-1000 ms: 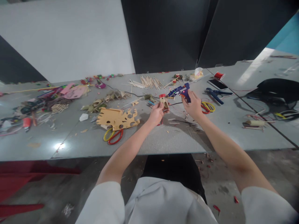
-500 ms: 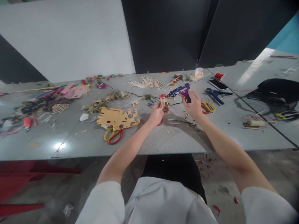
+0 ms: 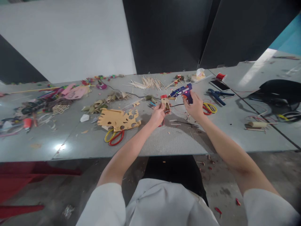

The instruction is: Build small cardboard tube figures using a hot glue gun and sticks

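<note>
My left hand (image 3: 157, 115) pinches a small tan cardboard piece (image 3: 165, 103) with a red cap on top, held just above the grey table (image 3: 164, 141). My right hand (image 3: 194, 106) is wrapped round the handle of a blue hot glue gun (image 3: 182, 92). The gun's nozzle points left at the top of the cardboard piece, and a red light glows on its body. A black cord runs from the gun across the table to the left.
A tan cardboard sheet with holes (image 3: 118, 119) lies over red and yellow scissors (image 3: 113, 137) left of my hands. Wooden sticks (image 3: 149, 83) lie behind. Yellow-handled scissors (image 3: 209, 108), blue pliers (image 3: 217, 94), a phone (image 3: 219, 84) and a black bag (image 3: 279, 91) are to the right. Coloured scraps (image 3: 47, 100) crowd the far left.
Almost nothing has moved. The glue gun and the cardboard piece stay together in my hands, with only a tiny shift of the gun.
</note>
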`<state>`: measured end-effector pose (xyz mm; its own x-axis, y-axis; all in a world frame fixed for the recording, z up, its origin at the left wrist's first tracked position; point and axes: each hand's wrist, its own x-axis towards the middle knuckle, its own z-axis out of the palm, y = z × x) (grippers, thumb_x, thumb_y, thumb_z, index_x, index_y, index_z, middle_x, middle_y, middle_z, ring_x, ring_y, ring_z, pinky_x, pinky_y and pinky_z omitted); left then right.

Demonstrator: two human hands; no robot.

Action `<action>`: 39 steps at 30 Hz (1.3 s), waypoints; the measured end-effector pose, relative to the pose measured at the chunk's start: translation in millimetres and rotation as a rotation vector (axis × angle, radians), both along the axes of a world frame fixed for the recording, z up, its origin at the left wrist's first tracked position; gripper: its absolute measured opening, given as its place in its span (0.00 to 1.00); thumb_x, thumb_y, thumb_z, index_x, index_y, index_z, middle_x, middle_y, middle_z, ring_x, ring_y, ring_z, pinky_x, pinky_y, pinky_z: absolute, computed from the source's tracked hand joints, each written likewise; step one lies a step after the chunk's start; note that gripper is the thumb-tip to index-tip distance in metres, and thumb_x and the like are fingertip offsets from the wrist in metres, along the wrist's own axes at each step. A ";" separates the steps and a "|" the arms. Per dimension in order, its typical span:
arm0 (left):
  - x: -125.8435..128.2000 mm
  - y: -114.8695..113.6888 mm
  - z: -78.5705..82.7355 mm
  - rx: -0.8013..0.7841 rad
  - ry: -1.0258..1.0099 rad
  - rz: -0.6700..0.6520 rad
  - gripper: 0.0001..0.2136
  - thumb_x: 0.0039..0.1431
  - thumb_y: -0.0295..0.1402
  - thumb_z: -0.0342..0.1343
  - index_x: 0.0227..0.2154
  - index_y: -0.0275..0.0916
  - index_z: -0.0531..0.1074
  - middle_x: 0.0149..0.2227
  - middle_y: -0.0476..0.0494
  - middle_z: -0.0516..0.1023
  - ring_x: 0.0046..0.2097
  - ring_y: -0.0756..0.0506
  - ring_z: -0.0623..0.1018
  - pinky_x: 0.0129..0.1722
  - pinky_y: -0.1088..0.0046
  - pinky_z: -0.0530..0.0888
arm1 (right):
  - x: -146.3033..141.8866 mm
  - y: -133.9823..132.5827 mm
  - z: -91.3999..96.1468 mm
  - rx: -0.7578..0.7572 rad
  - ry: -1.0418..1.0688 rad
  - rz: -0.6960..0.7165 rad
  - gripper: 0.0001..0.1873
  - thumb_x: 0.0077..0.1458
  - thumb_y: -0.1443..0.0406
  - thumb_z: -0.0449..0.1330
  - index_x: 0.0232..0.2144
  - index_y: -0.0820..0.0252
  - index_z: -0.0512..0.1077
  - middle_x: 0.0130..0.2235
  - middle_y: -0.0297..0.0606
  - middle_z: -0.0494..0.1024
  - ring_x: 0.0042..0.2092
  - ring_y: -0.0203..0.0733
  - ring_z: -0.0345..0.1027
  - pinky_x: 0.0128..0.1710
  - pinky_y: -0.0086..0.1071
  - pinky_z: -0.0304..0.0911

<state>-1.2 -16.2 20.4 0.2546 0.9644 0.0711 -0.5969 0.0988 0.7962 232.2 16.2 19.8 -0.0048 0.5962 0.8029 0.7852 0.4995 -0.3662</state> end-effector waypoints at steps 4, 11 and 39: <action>-0.2 -1.2 2.1 -0.003 0.014 0.006 0.10 0.73 0.31 0.54 0.45 0.37 0.81 0.46 0.36 0.85 0.36 0.45 0.80 0.39 0.67 0.74 | -0.2 -1.7 2.0 -0.003 0.123 0.010 0.31 0.68 0.42 0.57 0.56 0.62 0.73 0.42 0.49 0.81 0.42 0.54 0.76 0.48 0.50 0.73; -3.0 -1.9 3.2 -0.044 -0.014 -0.030 0.11 0.71 0.31 0.55 0.48 0.34 0.80 0.44 0.34 0.84 0.35 0.46 0.80 0.41 0.66 0.75 | 3.9 0.8 6.3 0.000 0.314 -0.008 0.31 0.67 0.40 0.56 0.49 0.60 0.75 0.38 0.42 0.79 0.38 0.48 0.73 0.47 0.48 0.73; -5.7 -2.1 4.2 -0.029 0.000 -0.056 0.14 0.74 0.34 0.54 0.53 0.35 0.80 0.49 0.32 0.85 0.36 0.46 0.82 0.42 0.68 0.78 | -1.1 0.4 1.8 0.082 0.013 0.002 0.23 0.66 0.50 0.61 0.54 0.59 0.75 0.37 0.43 0.77 0.38 0.49 0.72 0.44 0.44 0.72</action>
<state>-6.9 -18.3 24.6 0.3080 0.9504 0.0435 -0.5901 0.1550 0.7923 231.1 16.6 21.6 0.0052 0.5288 0.8487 0.7796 0.5295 -0.3346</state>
